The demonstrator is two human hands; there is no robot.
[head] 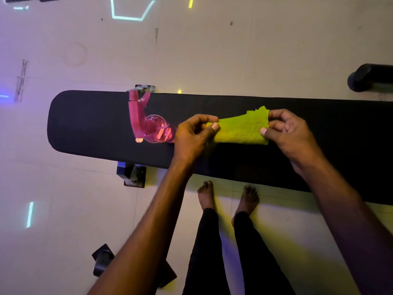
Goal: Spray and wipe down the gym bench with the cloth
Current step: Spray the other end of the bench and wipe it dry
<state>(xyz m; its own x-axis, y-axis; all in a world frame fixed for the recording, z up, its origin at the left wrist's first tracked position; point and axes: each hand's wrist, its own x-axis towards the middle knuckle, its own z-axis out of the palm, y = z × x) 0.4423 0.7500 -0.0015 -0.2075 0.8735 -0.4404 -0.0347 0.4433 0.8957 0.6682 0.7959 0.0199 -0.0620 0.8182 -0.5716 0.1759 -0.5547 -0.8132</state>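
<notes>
pale, glossy tiled floor (234,60) all round the counter, streaked with cyan, yellow and violet light reflections. long black padded counter (95,122), matte, rounded at its far-left end, running right and cut off by the frame edge. dark metal foot (133,174) showing under the counter's near edge, another bracket just past its far edge. black cylindrical roller (370,77) beyond the counter at upper right, partly out of view. dark blocky object (103,259) on the floor on the near side, half hidden by the left forearm, hard to identify. black-trousered legs and bare feet (227,196) planted just beside the counter's near edge.

translucent pink spray bottle (153,126) lying on its side on the counter, round-bellied, trigger head toward the far edge. textured yellow-green cloth (241,129), woven and slightly ragged at the top, stretched above the counter's middle, just right of the bottle. left hand (194,134) pinching the cloth's left end between thumb and curled fingers; right hand (290,133) pinching the right end likewise, remaining fingers loosely bent.
</notes>
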